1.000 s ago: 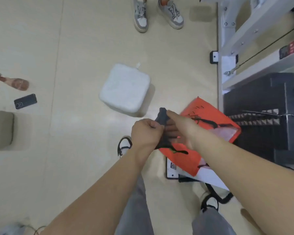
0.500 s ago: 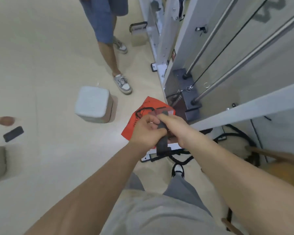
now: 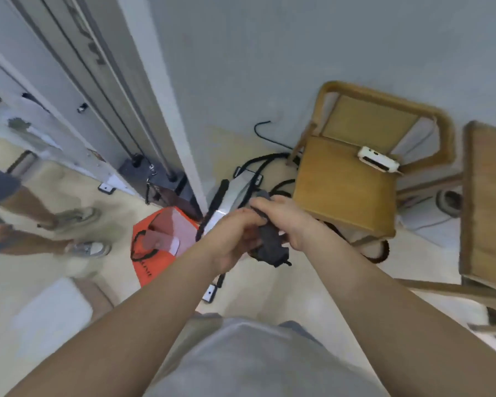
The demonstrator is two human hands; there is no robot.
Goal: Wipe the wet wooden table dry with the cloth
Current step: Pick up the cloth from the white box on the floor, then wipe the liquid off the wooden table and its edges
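Observation:
A dark grey cloth (image 3: 269, 245) is bunched between both my hands in front of my chest. My left hand (image 3: 235, 239) grips its left side with curled fingers, and my right hand (image 3: 287, 219) holds its upper end. Part of the cloth hangs below my right hand. A wooden table (image 3: 490, 202) shows at the right edge of the view, well to the right of my hands. The picture is blurred, so I cannot tell whether its top is wet.
A wooden chair (image 3: 344, 184) with a small white device (image 3: 378, 160) on its seat stands just right of my hands. Black cables and an orange bag (image 3: 158, 242) lie on the floor below. A white machine frame (image 3: 143, 110) rises at left; another person's legs (image 3: 40, 224) stand far left.
My view has swung to the right: the wooden chair and table have come into sight, and the orange bag has slid left. Both hands have kept hold of the cloth.

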